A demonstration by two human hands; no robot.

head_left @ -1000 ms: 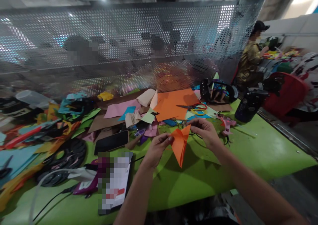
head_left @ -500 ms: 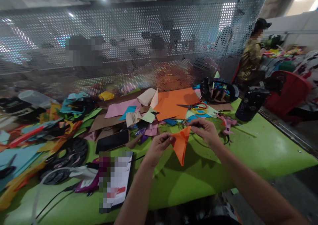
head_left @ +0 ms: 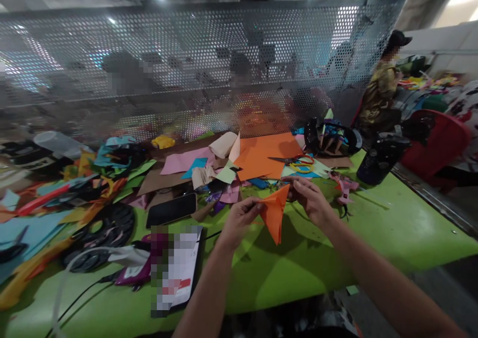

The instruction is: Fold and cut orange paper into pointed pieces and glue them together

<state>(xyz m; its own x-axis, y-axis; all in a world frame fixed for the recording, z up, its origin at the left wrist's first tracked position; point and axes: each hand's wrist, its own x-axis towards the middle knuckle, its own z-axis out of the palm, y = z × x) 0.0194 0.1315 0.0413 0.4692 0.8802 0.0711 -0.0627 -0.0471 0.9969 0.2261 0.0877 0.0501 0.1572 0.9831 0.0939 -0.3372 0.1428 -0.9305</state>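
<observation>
I hold a folded orange paper (head_left: 275, 212) in the air above the green table (head_left: 388, 228). It tapers to a point at the bottom. My left hand (head_left: 239, 221) pinches its left corner. My right hand (head_left: 309, 198) pinches its upper right corner. Both hands are closed on the paper, a little above the tabletop.
Behind my hands lie an orange sheet (head_left: 261, 156), scissors (head_left: 295, 161), several coloured paper scraps (head_left: 201, 171) and a pink glue gun (head_left: 345, 186). A black phone (head_left: 172, 209) and a card (head_left: 175, 268) lie to the left. A perforated metal screen (head_left: 186, 69) stands behind. A person (head_left: 384, 86) sits at the far right.
The folded paper has shifted slightly up and right between my hands. Both grips are unchanged. The view has drifted a little.
</observation>
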